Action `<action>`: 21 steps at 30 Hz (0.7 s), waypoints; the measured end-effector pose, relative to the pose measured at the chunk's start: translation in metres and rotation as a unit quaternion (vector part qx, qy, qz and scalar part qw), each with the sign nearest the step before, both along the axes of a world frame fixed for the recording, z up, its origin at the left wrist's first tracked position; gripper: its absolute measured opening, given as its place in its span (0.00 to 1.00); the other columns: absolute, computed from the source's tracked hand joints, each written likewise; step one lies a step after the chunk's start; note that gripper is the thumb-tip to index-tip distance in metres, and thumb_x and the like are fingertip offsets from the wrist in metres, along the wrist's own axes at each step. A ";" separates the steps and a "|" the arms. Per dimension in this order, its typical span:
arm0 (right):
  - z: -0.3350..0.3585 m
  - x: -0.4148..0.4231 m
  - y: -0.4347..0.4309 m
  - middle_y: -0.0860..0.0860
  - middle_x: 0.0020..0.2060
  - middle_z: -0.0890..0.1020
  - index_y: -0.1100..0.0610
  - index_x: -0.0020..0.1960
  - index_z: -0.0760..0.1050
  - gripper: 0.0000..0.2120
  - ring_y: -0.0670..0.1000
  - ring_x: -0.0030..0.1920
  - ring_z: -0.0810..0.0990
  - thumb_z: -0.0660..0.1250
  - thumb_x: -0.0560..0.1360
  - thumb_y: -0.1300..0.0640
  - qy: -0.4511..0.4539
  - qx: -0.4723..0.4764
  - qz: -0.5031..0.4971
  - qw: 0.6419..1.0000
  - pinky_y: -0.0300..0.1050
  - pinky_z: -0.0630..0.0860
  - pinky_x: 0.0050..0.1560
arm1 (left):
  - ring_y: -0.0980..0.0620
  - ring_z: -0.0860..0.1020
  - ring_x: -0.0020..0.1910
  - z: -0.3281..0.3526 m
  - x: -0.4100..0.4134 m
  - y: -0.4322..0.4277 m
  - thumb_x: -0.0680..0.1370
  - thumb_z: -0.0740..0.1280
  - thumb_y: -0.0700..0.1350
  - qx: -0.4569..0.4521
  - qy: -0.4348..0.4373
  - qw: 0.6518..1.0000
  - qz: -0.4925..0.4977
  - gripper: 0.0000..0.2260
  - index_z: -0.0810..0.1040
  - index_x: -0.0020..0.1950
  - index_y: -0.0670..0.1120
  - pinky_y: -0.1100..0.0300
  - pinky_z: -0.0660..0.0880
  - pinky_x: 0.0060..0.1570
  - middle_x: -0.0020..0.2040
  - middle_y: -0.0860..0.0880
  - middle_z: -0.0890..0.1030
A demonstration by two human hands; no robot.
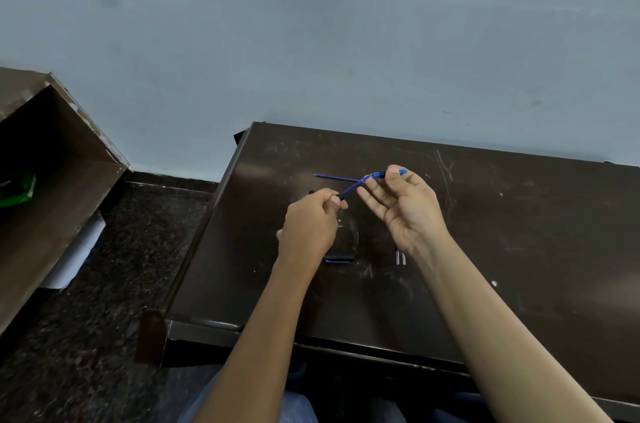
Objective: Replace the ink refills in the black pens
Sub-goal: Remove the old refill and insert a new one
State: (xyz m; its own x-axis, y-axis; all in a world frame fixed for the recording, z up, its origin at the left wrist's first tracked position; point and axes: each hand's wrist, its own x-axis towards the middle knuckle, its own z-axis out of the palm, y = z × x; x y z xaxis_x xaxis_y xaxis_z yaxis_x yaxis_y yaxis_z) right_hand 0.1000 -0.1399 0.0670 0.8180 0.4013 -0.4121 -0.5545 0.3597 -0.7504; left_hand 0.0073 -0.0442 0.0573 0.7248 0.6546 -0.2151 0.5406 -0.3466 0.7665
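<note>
Both hands hold one pen (360,184) above the dark brown desk (519,249). My left hand (311,225) pinches its black front end. My right hand (405,204) pinches the blue rear end between thumb and forefinger, the other fingers spread loosely. The pen's barrel looks blue between the two hands. A thin blue refill (334,177) lies on the desk behind the hands. A short black pen part (339,259) lies below my left hand. Two thin pale refills (400,258) lie side by side under my right wrist.
The desk's left edge (207,239) drops to a dark speckled floor. A brown wooden bench or shelf (52,180) stands at the far left with something green on it. A pale wall runs behind the desk.
</note>
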 end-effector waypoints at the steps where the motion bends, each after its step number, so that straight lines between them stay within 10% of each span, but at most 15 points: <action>1: 0.001 0.000 0.000 0.57 0.41 0.80 0.60 0.47 0.72 0.04 0.53 0.44 0.84 0.60 0.80 0.63 0.001 -0.003 -0.003 1.000 0.55 0.81 0.50 | 0.52 0.77 0.48 0.000 0.000 0.000 0.81 0.58 0.47 0.001 -0.001 1.000 -0.001 0.10 0.80 0.50 0.52 0.44 0.72 0.59 0.44 0.52 0.79; 16: -0.003 0.001 -0.001 0.55 0.43 0.80 0.58 0.50 0.74 0.02 0.50 0.42 0.82 0.64 0.78 0.61 -0.073 -0.097 0.032 0.992 0.49 0.81 0.51 | 0.50 0.78 0.50 -0.002 0.000 -0.001 0.80 0.58 0.48 0.009 -0.015 1.000 -0.012 0.10 0.80 0.48 0.53 0.43 0.73 0.57 0.45 0.51 0.80; 21: -0.009 -0.001 -0.003 0.54 0.42 0.80 0.57 0.50 0.76 0.03 0.49 0.41 0.81 0.64 0.78 0.62 -0.101 -0.162 0.098 0.977 0.47 0.80 0.48 | 0.56 0.76 0.44 -0.001 0.000 -0.001 0.81 0.59 0.46 0.022 -0.024 0.998 -0.045 0.11 0.81 0.51 0.47 0.71 0.68 0.39 0.47 0.48 0.82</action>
